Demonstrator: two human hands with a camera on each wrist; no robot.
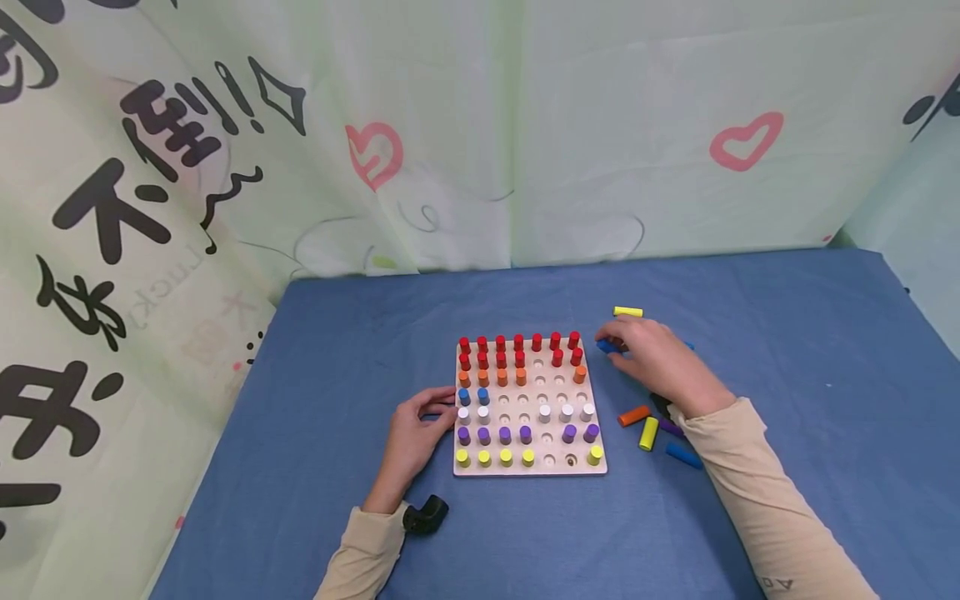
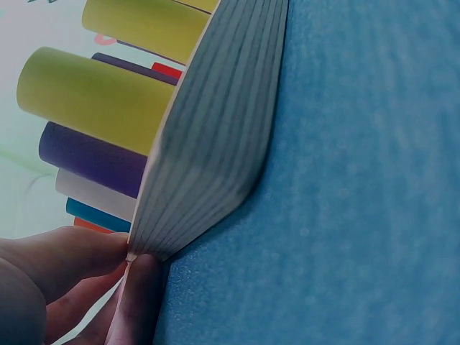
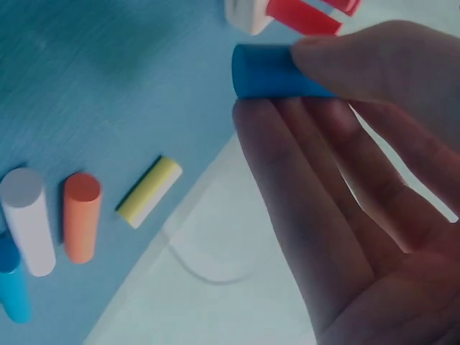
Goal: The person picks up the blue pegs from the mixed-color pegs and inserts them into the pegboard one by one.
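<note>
A pale wooden pegboard (image 1: 517, 476) lies on the blue cloth, with rows of red, orange, blue, white, purple and yellow pegs standing in it. Several holes toward the right are bare. My left hand (image 1: 416, 433) is at the board's left side; in the left wrist view its thumb (image 2: 79, 259) and a finger pinch the edge near the front corner. Right of the board's far corner, my right hand (image 1: 663, 362) holds a blue peg (image 3: 266, 72) between thumb and fingertips, the peg lying sideways.
Loose pegs lie right of the board: an orange peg (image 1: 634, 416), a yellow peg (image 1: 648, 434) and a blue peg (image 1: 683, 455), with a purple one partly under the right wrist. Another yellow peg (image 1: 627, 312) lies beyond the right hand. A printed curtain (image 1: 570, 200) hangs behind the table.
</note>
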